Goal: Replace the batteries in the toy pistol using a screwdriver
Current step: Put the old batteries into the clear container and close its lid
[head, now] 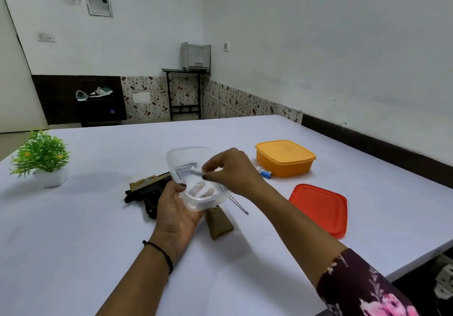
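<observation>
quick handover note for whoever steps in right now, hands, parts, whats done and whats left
Left hand: holds the clear container up, tilted.
Right hand: pinching a small thin item over the container; too blurred to name.
Toy pistol lies on the table under the hands, with the brown piece, a thin metal rod and a blue battery nearby.
Done: clear container is open.
Left: fit batteries, close the pistol.
</observation>
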